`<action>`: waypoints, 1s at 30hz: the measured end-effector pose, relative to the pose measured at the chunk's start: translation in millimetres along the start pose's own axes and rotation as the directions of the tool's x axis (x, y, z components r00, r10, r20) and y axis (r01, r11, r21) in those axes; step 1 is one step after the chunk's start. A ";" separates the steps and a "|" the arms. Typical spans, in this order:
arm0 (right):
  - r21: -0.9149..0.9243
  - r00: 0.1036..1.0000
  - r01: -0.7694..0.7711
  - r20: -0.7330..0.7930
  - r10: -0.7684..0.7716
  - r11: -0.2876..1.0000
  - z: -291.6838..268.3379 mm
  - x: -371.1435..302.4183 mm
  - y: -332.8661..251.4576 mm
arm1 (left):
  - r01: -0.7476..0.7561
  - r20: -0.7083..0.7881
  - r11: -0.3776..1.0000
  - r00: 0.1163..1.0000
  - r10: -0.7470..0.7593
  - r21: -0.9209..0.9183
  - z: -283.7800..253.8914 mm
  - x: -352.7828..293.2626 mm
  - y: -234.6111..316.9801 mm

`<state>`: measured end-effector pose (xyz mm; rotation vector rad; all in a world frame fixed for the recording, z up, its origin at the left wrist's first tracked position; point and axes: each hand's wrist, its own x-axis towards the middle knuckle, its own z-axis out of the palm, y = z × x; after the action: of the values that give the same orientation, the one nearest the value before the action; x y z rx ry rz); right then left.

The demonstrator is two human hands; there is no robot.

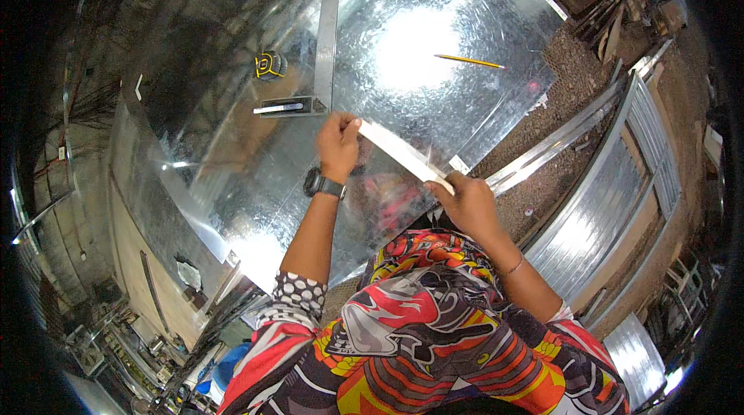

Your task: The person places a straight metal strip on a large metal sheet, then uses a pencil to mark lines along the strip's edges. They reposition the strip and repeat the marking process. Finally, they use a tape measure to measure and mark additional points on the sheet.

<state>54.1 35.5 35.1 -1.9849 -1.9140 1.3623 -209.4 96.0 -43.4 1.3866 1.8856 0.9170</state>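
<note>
Between my two hands stretches a narrow, flat, pale strip [397,150], held over a shiny sheet of metal [496,105]; its material is hard to tell. My left hand [339,145], with a dark watch on the wrist, pinches the strip's far left end. At the near right end, my right hand [470,204] grips it between thumb and fingers. A try square [325,47] lies on the sheet just beyond my left hand, its blade pointing away from me. Left of the blade sits a black and yellow tape measure [270,66]. A yellow pencil [469,61] lies farther right.
Long metal profiles [558,140] and corrugated metal sheets [597,221] lie to the right, beside gravelly ground [577,62]. Scrap wood [616,27] is piled at the far right. Cluttered tools and parts [139,353] fill the lower left, near a blue object [226,368].
</note>
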 end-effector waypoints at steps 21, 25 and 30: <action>-0.022 0.988 -0.055 -0.149 0.051 0.998 12.8 42.5 -7.0 | -0.234 0.023 0.960 0.972 0.234 0.156 38.7 62.4 -56.2; -0.059 0.967 -0.012 -0.255 -0.004 0.998 29.2 44.2 0.6 | -0.290 -0.033 0.945 0.954 0.298 0.153 41.6 59.6 -60.7; -0.087 0.944 0.004 -0.328 -0.033 0.996 36.8 43.1 2.9 | -0.274 -0.049 0.949 0.957 0.284 0.154 42.2 57.6 -60.6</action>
<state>26.7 52.0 -11.8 -2.0677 -1.8550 0.8847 -222.8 146.0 -121.5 1.7652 1.8689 0.9897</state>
